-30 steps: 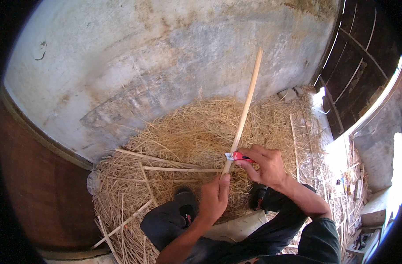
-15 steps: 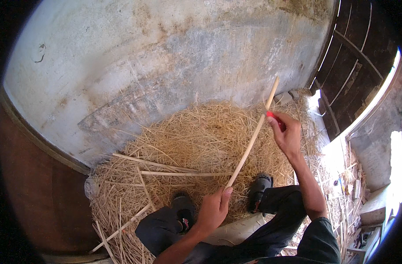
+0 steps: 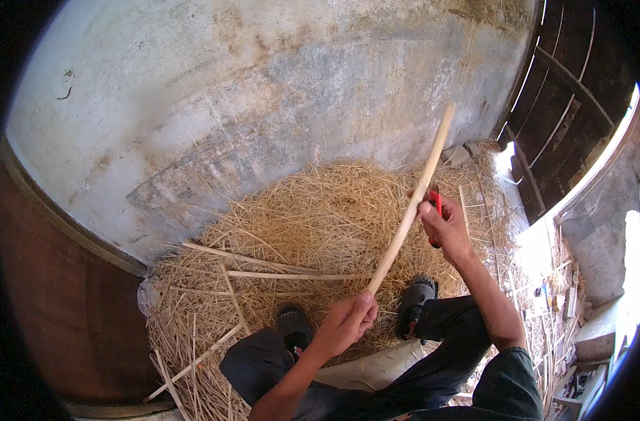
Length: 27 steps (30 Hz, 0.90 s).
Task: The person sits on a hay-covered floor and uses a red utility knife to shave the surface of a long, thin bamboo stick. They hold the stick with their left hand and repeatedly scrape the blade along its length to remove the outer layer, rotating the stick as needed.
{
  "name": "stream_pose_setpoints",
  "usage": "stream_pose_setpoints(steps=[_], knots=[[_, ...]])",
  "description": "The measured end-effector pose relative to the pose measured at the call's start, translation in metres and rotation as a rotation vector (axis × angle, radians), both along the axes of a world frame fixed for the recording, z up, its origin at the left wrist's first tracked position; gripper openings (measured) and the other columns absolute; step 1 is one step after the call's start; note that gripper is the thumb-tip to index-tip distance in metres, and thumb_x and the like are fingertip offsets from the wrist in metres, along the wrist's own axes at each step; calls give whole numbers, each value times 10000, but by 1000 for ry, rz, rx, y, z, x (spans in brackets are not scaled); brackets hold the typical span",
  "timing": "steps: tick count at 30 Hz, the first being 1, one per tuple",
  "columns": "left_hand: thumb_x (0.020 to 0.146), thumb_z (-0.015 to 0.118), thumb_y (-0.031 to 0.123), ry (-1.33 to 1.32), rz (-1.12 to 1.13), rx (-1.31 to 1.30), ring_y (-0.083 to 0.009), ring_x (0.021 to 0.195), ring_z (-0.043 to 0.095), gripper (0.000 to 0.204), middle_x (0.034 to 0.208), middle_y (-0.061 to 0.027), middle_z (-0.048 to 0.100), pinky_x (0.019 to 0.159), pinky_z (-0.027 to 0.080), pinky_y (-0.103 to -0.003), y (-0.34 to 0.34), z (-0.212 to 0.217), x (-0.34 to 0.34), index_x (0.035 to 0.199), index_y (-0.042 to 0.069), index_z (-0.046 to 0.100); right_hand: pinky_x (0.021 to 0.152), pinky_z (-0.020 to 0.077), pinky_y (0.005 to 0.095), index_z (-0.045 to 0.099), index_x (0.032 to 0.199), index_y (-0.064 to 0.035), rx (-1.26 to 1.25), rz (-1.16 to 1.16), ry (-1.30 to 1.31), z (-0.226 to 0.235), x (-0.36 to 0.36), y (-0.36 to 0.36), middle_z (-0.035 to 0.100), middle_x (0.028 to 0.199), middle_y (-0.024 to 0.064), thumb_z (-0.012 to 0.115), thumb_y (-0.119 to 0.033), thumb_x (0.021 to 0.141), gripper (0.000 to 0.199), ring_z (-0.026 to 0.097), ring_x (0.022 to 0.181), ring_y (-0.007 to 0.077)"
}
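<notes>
1. A rough, stained concrete wall (image 3: 264,105) curves across the top, grey and patchy.
2. A heap of dry golden shavings (image 3: 313,231) lies at its foot, fibrous and tangled, with flat pale split strips (image 3: 264,263) lying across it.
3. The person sits with dark trousers (image 3: 446,351) and dark shoes (image 3: 414,302) planted in the shavings.
4. A long, slim, pale wooden stick (image 3: 407,210) slants up to the right above the heap.
5. The left hand (image 3: 344,326) is closed around the stick's lower end.
6. The right hand (image 3: 446,228) is wrapped around the stick's upper part, also gripping a red-handled tool (image 3: 436,205), mostly hidden.
</notes>
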<state>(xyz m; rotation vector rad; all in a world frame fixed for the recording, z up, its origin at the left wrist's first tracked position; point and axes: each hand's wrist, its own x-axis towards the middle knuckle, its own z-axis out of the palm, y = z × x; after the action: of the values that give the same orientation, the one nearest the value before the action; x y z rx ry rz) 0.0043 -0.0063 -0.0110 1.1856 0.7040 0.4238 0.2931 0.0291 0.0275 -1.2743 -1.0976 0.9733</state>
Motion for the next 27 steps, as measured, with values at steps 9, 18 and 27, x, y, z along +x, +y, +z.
stream_pose_setpoints(steps=[9, 18, 27], knots=[[1170, 414, 306, -33, 82, 275, -125, 837, 681, 423, 1075, -85, 716, 766, 551, -303, 8, -24, 16, 1428, -4, 543, 661, 437, 246, 752, 1103, 2, 10, -51, -161, -1, -24, -6, 625, 785, -65, 768, -284, 1001, 304, 534, 735, 35], [1171, 413, 257, -107, 174, 189, -55, 599, 408, 329, 792, 19, 486, 545, 386, -231, 7, -6, 18, 1325, 23, 586, 696, 538, 310, 736, 1136, -44, 160, 11, -425, 10, -32, -18, 710, 905, 43, 744, -205, 1001, 211, 657, 728, 148], [1156, 473, 287, -124, 263, 184, -42, 610, 435, 295, 788, 34, 493, 540, 393, -231, 7, 6, 16, 1270, 42, 591, 605, 594, 372, 755, 1157, -132, 478, 191, -991, -12, -49, -33, 707, 955, 66, 794, -254, 927, 263, 728, 722, 262]])
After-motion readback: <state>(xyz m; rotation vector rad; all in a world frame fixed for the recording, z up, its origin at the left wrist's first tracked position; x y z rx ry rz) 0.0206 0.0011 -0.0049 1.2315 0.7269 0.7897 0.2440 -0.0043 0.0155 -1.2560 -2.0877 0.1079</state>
